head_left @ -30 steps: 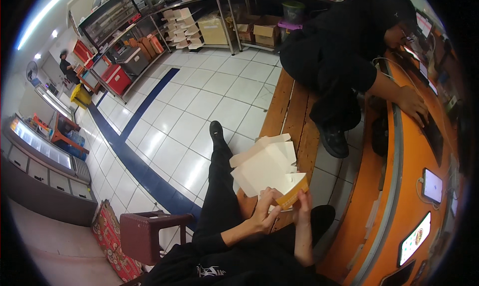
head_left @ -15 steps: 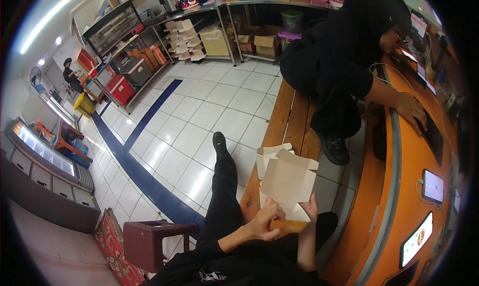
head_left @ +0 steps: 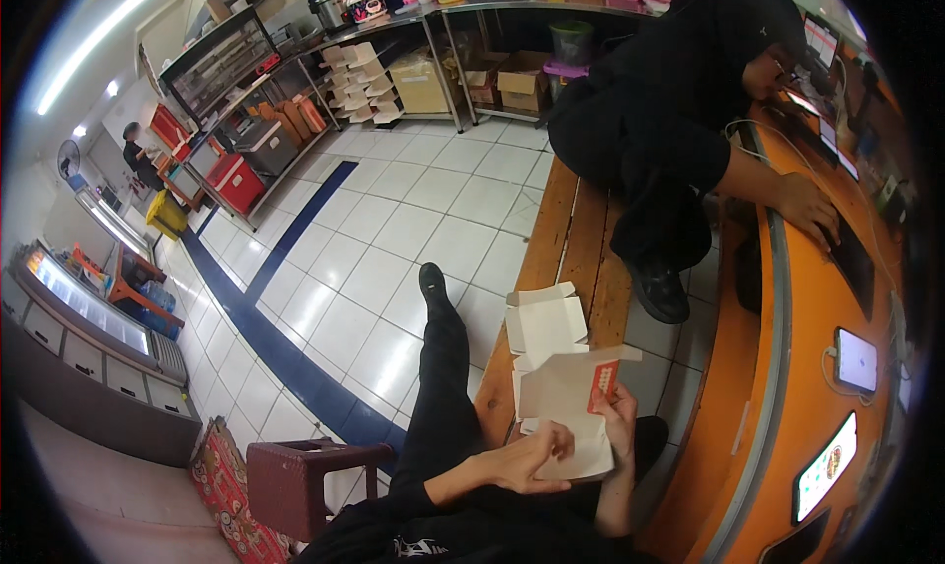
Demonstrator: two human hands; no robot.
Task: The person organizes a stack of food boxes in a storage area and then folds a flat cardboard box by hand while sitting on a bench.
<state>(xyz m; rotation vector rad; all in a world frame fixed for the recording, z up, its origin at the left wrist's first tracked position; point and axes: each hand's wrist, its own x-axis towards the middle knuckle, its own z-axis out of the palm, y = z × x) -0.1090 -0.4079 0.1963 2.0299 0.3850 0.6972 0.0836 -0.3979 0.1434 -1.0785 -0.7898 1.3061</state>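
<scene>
A folding cardboard food box (head_left: 559,395), pale inside with a red printed patch, is held above my lap with its lid raised. My right hand (head_left: 620,418) grips its right side, thumb on the near face and fingers around the edge. At the box's near left side is my left hand (head_left: 524,460), its fingers bent and the thumb apart, with nothing visible between them. Whether its fingertips touch the cardboard is hard to tell. Just beyond, another opened pale box (head_left: 547,320) lies on the wooden bench (head_left: 569,231), partly hidden by the held one.
A co-worker in black (head_left: 655,121) sits farther along the bench, one hand on a dark tablet. Phones (head_left: 825,469) lie on the orange counter (head_left: 763,446) at my right. A brown plastic stool (head_left: 295,485) stands at left. Folded boxes (head_left: 362,82) are stacked under the far table.
The held box has turned and tilted, bringing its red patch into view and uncovering more of the box behind. My left hand's fingers have loosened from the box's near side.
</scene>
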